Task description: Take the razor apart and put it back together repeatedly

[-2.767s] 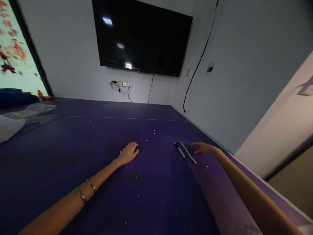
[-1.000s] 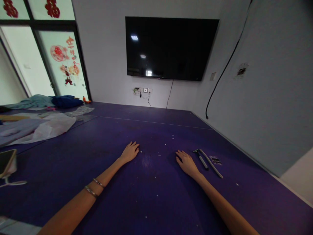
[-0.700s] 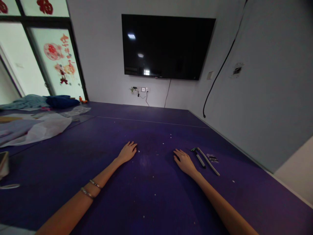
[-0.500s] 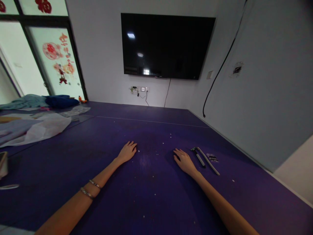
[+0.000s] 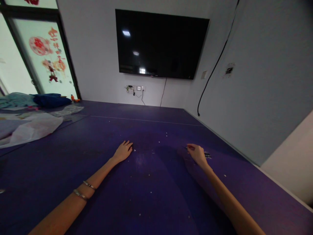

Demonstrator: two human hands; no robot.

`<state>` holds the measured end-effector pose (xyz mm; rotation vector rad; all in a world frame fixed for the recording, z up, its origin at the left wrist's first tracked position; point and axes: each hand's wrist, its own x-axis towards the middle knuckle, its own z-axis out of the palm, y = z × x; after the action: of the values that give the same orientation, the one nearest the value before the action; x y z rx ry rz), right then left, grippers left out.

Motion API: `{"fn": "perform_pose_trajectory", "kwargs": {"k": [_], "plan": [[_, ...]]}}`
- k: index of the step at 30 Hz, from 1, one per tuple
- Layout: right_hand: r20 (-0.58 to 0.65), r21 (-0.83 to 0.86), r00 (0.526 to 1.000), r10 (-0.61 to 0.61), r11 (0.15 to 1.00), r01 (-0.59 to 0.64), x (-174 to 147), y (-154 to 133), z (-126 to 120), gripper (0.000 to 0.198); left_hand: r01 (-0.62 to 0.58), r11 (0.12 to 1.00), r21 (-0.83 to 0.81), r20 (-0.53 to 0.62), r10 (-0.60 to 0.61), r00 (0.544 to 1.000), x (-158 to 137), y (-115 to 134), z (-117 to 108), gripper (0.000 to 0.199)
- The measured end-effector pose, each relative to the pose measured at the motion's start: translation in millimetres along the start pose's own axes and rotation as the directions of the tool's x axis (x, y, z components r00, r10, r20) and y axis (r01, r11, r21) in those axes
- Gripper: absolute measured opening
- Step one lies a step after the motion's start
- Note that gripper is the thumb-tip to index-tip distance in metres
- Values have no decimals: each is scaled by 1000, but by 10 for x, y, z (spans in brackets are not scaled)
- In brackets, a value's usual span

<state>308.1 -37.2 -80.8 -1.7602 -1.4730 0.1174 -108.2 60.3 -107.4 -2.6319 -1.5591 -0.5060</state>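
My left hand (image 5: 123, 151) lies palm down on the purple tabletop (image 5: 146, 202), its fingers stretched out and holding nothing. Two bracelets (image 5: 84, 191) circle that forearm. Over on the right, my right hand (image 5: 197, 155) is closed in a pinch just above the surface. A thin dark tip (image 5: 186, 148) pokes out by its fingertips, where a slim black-and-grey tool with a pale bent bar lay. The hand and wrist hide the rest of it. Just beyond the hand rests a small flat black-and-silver piece (image 5: 207, 155).
Small white scraps (image 5: 159, 142) are scattered over the tabletop. Clear plastic sheeting (image 5: 36, 129) and folded blue cloth (image 5: 51, 100) lie at the far left. A black cable (image 5: 212, 75) hangs by the right wall, and a television (image 5: 161, 44) is mounted ahead.
My right hand has moved right over the tool, its spread fingers closing into a pinch. My left hand stays flat. The view has turned slightly to the right.
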Motion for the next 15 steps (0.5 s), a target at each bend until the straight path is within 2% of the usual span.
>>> {"fn": "perform_pose_trajectory", "kwargs": {"k": [3, 6, 11, 15], "plan": [[-3, -85, 996, 86, 993, -86, 33, 163, -254, 28, -20, 1000, 19, 4, 20, 1000, 11, -16, 13, 47], [80, -188, 984, 161, 972, -144, -20, 230, -406, 22, -14, 999, 37, -7, 15, 1000, 15, -27, 23, 48], [214, -364, 950, 228, 921, -138, -117, 178, -441, 17, -7, 999, 39, -15, 8, 1000, 14, -14, 8, 48], [240, -414, 940, 243, 901, -127, -133, 113, -419, 14, -4, 1000, 25, -11, 5, 1000, 11, 0, -16, 48]]}}
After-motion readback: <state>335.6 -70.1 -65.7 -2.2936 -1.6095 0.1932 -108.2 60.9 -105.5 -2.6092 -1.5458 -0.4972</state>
